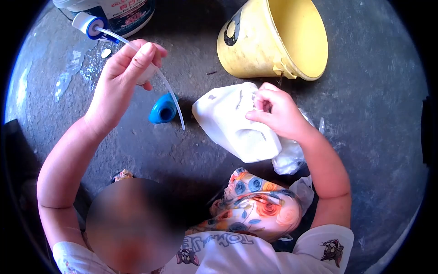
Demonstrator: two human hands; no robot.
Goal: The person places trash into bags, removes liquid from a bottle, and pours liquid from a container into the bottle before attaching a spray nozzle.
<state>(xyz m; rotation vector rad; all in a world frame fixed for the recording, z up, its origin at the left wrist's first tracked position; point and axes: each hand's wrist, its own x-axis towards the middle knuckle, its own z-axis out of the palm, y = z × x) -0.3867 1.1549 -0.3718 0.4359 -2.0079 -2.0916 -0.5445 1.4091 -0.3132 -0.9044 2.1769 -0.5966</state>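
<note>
My left hand (130, 68) is raised at the upper left, its fingers closed around a thin whitish plastic tube (172, 89). The tube runs from a white-and-blue cylindrical head (89, 25), through my fingers, down to a free end. A pale piece shows under the fingers; its shape is mostly hidden. My right hand (278, 109) has curled fingers against the upper side of a white plastic jug (223, 116), which lies tilted on the floor. Between the hands, below the tube, stands a blue bottle (160, 111) with its round mouth facing up.
A yellow bucket (248, 45) lies tipped at the top, its mouth to the right. A paint bucket (130, 16) stands at the upper left. Near it lies a small white disc (106, 53). A clear plastic bag (289, 157) lies beside the jug. The floor (374, 137) is dark.
</note>
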